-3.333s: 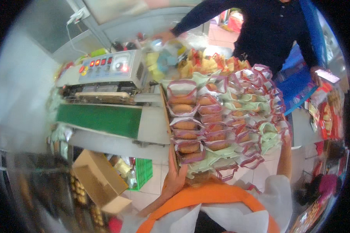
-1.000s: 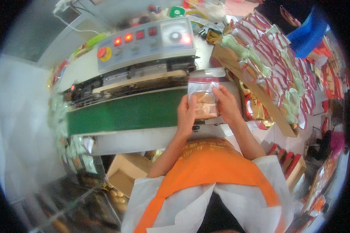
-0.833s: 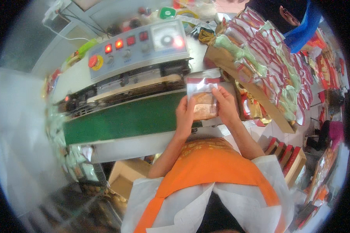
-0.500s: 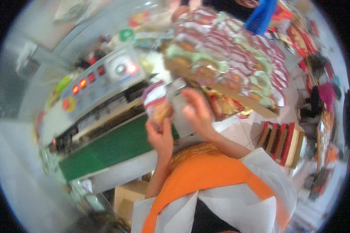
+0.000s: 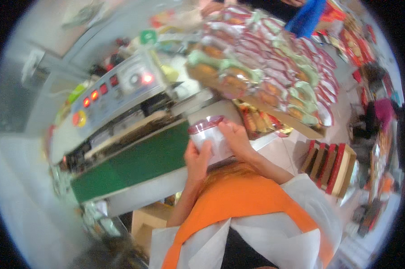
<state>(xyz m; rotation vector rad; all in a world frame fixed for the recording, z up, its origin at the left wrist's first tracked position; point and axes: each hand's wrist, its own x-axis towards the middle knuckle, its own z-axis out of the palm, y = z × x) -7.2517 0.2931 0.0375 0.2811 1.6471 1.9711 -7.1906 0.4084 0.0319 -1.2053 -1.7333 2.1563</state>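
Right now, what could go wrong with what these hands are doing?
The glossy white pouch with a dark-red band, held between the left hand and right hand, might slip. The brown cardboard tray, crowded with bagged buns, might spill some if bumped. The flat green conveyor belt lies close to the left hand; if running, it could perhaps snag the pouch.

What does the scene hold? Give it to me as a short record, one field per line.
Left hand: grips the pouch low on its left
Right hand: at the pouch's upper right corner
Pouch: white, dark red top band
Machine: left of the hands; red lights lit
Belt: green, along the machine's front
Tray: cardboard, full of bags, beyond the right hand
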